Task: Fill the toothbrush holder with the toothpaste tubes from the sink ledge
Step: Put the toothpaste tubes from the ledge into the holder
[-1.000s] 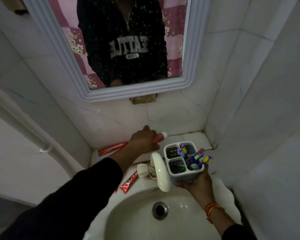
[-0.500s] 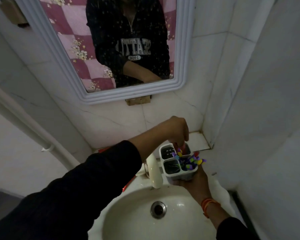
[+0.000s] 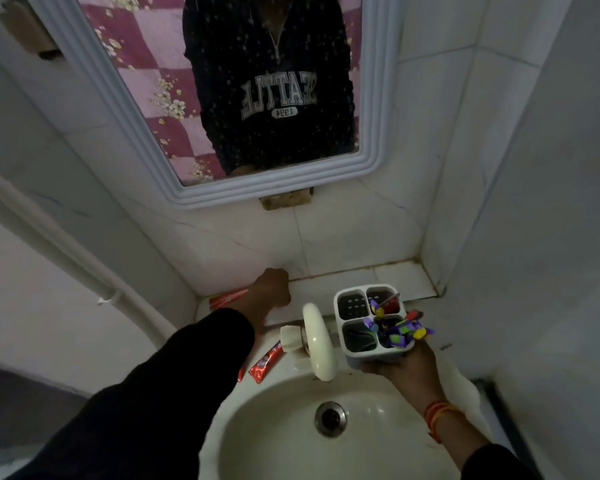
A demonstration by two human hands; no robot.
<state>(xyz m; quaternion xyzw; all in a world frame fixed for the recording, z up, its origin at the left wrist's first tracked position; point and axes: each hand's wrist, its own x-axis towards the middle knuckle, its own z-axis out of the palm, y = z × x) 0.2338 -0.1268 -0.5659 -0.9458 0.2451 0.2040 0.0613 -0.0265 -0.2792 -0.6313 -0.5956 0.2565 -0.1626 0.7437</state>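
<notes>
The right hand (image 3: 407, 363) holds the toothbrush holder (image 3: 373, 322) above the sink (image 3: 278, 441). The left hand (image 3: 269, 289) is closed on a red toothpaste tube (image 3: 227, 299) at the ledge's (image 3: 400, 277) back edge. Another tube (image 3: 265, 363) lies beside the tap (image 3: 317, 341).

mirrored "SEATTLE 1994" on dark sweatshirt (image 3: 278, 95) in mirror (image 3: 374, 98)

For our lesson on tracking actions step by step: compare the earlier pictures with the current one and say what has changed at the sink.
The left hand carried one red tube from the ledge into the holder's back right compartment, let go, and returned to the ledge over a second red toothpaste tube. The right hand keeps holding the holder beside the tap; a third tube lies unmoved by the basin.
</notes>
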